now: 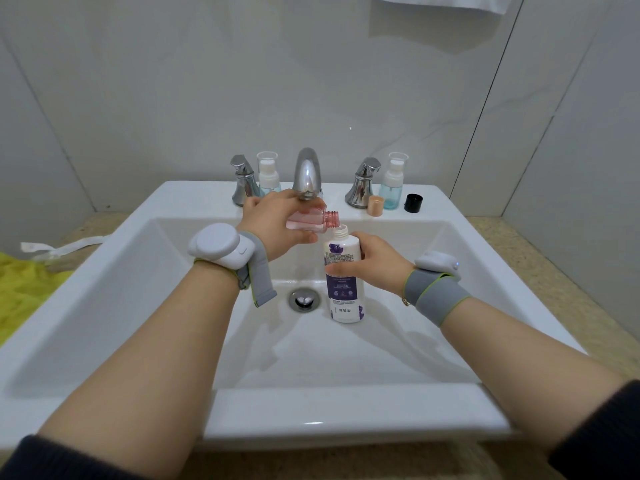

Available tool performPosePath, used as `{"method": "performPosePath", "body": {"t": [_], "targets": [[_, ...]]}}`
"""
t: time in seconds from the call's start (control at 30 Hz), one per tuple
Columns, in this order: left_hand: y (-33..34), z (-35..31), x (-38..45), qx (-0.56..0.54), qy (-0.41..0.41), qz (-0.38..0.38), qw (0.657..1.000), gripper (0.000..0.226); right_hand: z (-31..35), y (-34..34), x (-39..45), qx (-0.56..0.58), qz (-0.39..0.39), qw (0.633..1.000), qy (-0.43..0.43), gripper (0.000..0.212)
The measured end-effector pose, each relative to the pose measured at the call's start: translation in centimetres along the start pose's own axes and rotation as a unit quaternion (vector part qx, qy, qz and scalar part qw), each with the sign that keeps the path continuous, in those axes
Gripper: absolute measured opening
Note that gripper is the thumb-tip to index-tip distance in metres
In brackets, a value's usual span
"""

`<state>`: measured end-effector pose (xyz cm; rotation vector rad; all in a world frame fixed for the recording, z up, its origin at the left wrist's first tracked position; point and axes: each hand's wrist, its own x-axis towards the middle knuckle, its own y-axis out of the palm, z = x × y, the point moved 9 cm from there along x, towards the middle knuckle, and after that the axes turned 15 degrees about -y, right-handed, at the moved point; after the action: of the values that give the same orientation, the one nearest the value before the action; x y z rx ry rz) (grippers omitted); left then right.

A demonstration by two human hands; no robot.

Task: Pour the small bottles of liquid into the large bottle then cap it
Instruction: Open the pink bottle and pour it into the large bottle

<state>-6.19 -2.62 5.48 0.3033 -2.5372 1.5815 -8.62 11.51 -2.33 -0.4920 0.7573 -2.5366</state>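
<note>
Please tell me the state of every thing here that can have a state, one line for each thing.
pink bottle: uncapped, tipped sideways, mouth at the large bottle's opening
large bottle: uncapped, upright in the sink
left hand: grips the pink bottle
right hand: holds the large bottle
tan cap: off, on the sink ledge
black cap: off, on the ledge
two pump bottles: closed, upright
drain stopper: cannot tell

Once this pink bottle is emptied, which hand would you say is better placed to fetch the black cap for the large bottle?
Probably the right hand: the black cap sits on the sink ledge on its side. It now grips the large bottle, though, while the left hand holds the pink bottle tilted over its mouth.
</note>
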Motion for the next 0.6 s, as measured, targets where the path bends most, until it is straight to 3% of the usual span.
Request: {"method": "performPosePath", "body": {"t": [0.6], "targets": [[0.02, 0.06, 0.07, 0.009, 0.007, -0.004, 1.000, 0.048, 0.36, 0.02, -0.16, 0.004, 0.003, 1.000, -0.002, 0.042]]}}
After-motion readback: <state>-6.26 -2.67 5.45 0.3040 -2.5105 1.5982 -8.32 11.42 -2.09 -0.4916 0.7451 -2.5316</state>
